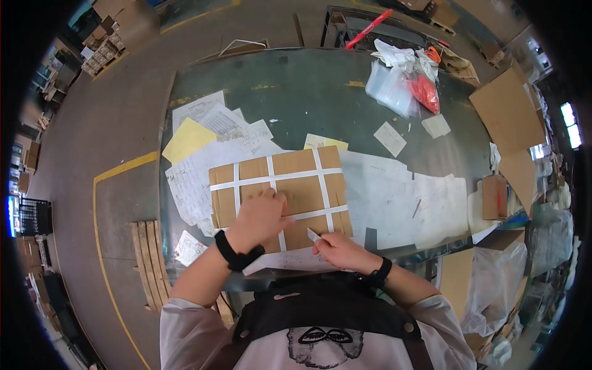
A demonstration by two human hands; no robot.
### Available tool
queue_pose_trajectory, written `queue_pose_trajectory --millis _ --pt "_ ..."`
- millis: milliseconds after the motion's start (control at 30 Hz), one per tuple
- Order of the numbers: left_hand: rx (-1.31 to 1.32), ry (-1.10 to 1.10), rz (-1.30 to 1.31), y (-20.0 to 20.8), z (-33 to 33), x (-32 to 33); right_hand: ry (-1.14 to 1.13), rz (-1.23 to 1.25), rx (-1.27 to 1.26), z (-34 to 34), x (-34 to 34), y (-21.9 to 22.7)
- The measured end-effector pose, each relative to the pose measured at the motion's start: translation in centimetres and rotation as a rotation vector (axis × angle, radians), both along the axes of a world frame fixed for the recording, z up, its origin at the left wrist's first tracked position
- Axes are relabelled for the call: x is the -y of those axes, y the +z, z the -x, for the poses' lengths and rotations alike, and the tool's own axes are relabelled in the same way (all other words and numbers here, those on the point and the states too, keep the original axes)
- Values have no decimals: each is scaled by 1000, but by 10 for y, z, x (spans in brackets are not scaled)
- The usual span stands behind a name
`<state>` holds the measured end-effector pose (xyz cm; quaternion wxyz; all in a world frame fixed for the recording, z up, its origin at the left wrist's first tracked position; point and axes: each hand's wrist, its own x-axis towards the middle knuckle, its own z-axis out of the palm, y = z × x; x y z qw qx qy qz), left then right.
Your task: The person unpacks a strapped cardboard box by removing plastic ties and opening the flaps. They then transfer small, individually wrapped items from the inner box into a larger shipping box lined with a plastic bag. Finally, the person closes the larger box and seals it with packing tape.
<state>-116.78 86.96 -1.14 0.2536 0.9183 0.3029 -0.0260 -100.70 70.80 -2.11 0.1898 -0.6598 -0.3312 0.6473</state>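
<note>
A flat brown cardboard box (pixel 302 192), bound lengthwise and crosswise with white straps (pixel 322 185), lies slightly tilted near the table's front edge. My left hand (pixel 262 216) rests on its top, over the middle strap, with bent fingers and the thumb held apart. At the box's near right corner, my right hand (pixel 342 251) is closed round a small, pale, pointed blade (pixel 313 235). The blade's tip points up and left, at the box's near edge. Its handle, if any, is hidden in my fingers.
Papers (pixel 394 197) cover much of the green table (pixel 296 86), with a yellow sheet (pixel 190 139) at left. Plastic bags (pixel 394 86) lie at the far right. Cardboard sheets (pixel 509 111) and a small brown box (pixel 494 197) border the right side. A wooden pallet (pixel 148 265) lies left.
</note>
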Motion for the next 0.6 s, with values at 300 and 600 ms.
queue_pose_trajectory --millis 300,600 --pt "217 -48 268 -13 10 4 -79 -663 501 24 -22 -24" --pt "334 80 -477 -21 -19 -42 -198 -384 3 -24 -29 15"
